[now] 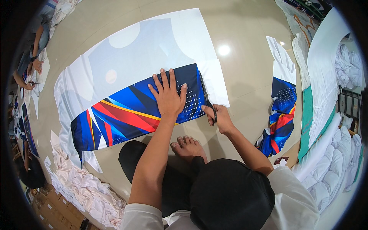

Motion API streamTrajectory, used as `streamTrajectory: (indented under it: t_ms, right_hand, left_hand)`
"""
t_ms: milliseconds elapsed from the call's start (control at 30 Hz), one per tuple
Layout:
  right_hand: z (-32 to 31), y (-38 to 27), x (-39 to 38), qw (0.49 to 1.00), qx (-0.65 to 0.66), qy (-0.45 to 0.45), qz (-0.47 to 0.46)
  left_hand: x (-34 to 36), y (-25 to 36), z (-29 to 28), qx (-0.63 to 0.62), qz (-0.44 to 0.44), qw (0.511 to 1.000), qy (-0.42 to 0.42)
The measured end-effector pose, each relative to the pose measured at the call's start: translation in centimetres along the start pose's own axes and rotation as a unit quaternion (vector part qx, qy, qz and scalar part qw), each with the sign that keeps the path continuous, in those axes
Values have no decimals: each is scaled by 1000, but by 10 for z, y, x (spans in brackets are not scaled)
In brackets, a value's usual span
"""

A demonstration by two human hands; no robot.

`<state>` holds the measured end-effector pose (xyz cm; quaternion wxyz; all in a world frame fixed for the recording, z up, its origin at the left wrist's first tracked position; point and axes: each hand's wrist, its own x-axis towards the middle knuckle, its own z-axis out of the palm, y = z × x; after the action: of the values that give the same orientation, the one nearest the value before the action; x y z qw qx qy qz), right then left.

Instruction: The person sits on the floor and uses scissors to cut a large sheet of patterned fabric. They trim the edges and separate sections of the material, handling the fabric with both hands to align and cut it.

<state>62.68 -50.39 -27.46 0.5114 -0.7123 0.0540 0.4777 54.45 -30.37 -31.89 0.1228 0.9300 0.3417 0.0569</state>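
A black cap (232, 195) is before the printed cloth (130, 113) on the floor (245, 50). Atop the cloth, the left hand (168, 97), fingers spread, seemingly steadies it; the right hand (220, 118), fingers curled, grips scissors (214, 115) at its right edge.

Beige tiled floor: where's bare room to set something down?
The beige tiled floor is bare between the white fabric sheet and the blue-and-red patterned fabric on the right, and beyond the sheet's far edge. It's crowded lower left, with crumpled pale cloth, and far right, with white fabric bundles.
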Motion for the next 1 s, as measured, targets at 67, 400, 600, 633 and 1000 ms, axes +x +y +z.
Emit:
streamTrajectory:
  t_ms: [67,400,600,633,1000]
  right_hand:
    - [2,-6,1,1000,-3,-2,-3]
    - [8,-17,15,1000,24,1,-19]
    - [8,-18,14,1000,10,7,-12]
    - [7,-18,14,1000,10,7,-12]
    - [10,-28,25,999,27,8,-16]
  left_hand:
    - [0,0,0,1,-1,1000,-1]
    - [0,-1,0,5,-1,1000,-3]
    - [0,0,-1,0,1,1000,0]
    - [0,0,0,-1,1,1000,1]
    - [0,0,0,-2,3,1000,5]
